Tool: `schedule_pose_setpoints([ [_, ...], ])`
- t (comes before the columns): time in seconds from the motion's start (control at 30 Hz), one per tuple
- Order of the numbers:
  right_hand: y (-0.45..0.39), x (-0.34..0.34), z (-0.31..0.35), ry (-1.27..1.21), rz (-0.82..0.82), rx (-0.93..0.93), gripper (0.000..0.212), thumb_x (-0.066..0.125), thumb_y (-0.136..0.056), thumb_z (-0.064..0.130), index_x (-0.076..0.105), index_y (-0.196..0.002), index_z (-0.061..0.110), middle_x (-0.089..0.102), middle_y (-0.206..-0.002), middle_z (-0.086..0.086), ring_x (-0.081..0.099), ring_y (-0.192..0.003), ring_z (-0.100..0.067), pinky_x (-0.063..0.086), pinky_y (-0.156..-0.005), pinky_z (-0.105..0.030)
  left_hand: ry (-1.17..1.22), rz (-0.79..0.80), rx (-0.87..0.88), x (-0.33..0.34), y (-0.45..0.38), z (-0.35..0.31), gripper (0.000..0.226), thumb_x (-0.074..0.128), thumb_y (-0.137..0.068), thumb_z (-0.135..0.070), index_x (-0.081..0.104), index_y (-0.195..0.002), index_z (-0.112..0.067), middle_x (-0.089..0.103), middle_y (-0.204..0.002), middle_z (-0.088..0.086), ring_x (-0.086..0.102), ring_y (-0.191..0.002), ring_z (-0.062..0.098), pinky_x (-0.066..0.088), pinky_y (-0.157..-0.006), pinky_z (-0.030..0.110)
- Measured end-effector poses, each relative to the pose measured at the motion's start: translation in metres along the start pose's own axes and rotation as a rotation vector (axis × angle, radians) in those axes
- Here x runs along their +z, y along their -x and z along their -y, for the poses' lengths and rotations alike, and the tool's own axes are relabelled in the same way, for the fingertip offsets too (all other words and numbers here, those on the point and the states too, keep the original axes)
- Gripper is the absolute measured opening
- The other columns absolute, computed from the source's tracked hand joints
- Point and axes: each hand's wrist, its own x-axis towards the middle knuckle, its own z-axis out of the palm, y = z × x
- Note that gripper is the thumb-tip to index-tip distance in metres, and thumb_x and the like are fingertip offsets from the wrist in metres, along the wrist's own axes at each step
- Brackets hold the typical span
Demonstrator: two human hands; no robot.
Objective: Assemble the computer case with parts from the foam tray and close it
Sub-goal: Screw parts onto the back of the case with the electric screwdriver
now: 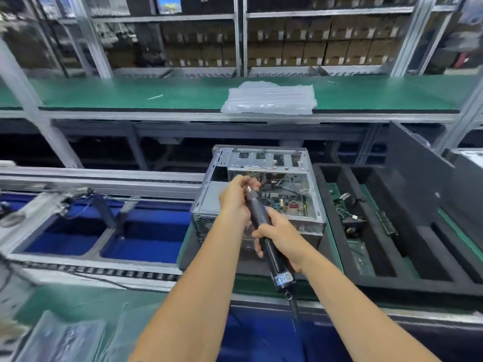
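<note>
The right hand point(281, 236) is wrapped around the middle of a dark electric screwdriver point(264, 226), fingers curled over its barrel, holding it tilted so the tip points away and to the left over the case point(261, 189). The left hand point(236, 202) has its fingers curled at the tool's ribbed metal front end, pinching it near the tip; whether a screw or bit sits between the fingertips cannot be told. A cable point(294, 307) hangs from the screwdriver's rear end, below the right wrist.

Both hands hover over the near left part of the case, which lies open, its top side uncovered. Inside it a circuit board point(290, 203) with wires shows, and a perforated metal cage stands along its far side.

Just right of the case lies the black foam tray point(392, 280), with long slots; small parts and wires point(350, 212) rest in the slot nearest the case. A dark panel point(415, 163) leans upright behind the tray.

Left of the case run blue conveyor bays point(141, 231). Beyond the case, on a green shelf point(130, 92), sits a stack of clear plastic bags point(269, 99).
</note>
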Motion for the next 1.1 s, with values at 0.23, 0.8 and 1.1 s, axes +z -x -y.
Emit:
schedule_pose_setpoints([
  [0.23, 0.001, 0.092, -0.049, -0.131, 0.023, 0.067, 0.063, 0.064, -0.069, 0.003, 0.05, -0.128, 0.019, 0.056, -0.073, -0.01, 0.056, -0.055, -0.023, 0.048, -0.051, -0.032, -0.022, -0.178, 0.017, -0.087, 0.014, -0.027, 0.016, 0.053, -0.073, 0.01, 0.045, -0.068, -0.003, 0.048, -0.058, 0.012, 0.043, -0.046, 0.02, 0.04, -0.046, 0.025],
  [0.8, -0.002, 0.142, -0.103, -0.088, -0.022, 0.112, 0.084, 0.076, -0.066, 0.002, 0.041, -0.136, 0.032, 0.048, -0.098, -0.015, 0.054, -0.063, -0.023, 0.049, -0.056, -0.035, 0.038, -0.055, -0.113, -0.168, -0.005, -0.021, 0.007, 0.056, -0.087, 0.005, 0.053, -0.081, 0.002, 0.055, -0.062, 0.012, 0.052, -0.051, 0.019, 0.048, -0.053, 0.028],
  [1.1, -0.015, 0.144, -0.103, -0.007, -0.058, 0.093, 0.08, 0.067, -0.074, -0.014, 0.042, -0.13, 0.037, 0.047, -0.097, -0.013, 0.053, -0.061, -0.022, 0.049, -0.052, -0.03, 0.017, -0.022, -0.132, -0.171, -0.014, -0.019, 0.011, 0.05, -0.091, 0.0, 0.056, -0.082, 0.003, 0.062, -0.066, 0.013, 0.058, -0.056, 0.021, 0.051, -0.06, 0.029],
])
